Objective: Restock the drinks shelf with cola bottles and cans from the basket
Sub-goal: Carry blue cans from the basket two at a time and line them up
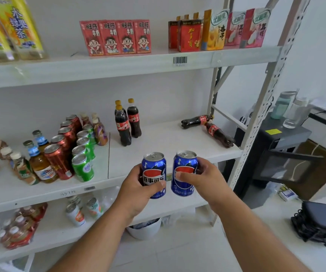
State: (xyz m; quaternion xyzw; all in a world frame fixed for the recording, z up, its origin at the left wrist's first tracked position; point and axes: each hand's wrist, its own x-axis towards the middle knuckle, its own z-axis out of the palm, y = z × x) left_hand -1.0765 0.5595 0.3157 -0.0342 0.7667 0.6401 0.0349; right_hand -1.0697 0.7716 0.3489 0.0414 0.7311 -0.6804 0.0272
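My left hand point(136, 190) grips a blue cola can point(154, 171), held upright just in front of the middle shelf's point(170, 142) front edge. Beside it my right hand point(205, 176) holds a second blue cola can point(184, 169), also upright. On the middle shelf three cola bottles point(127, 122) with yellow caps stand upright toward the back. Two more cola bottles point(209, 127) lie on their sides at the shelf's right end. The basket is not in view.
Red and green cans point(71, 146) and tea bottles fill the shelf's left part. Cartons point(115, 37) line the upper shelf. A metal upright point(256, 118) bounds the right side. A dark cabinet point(280, 154) and a black bag point(323, 222) are at right; a white bin point(144, 229) is under the shelves.
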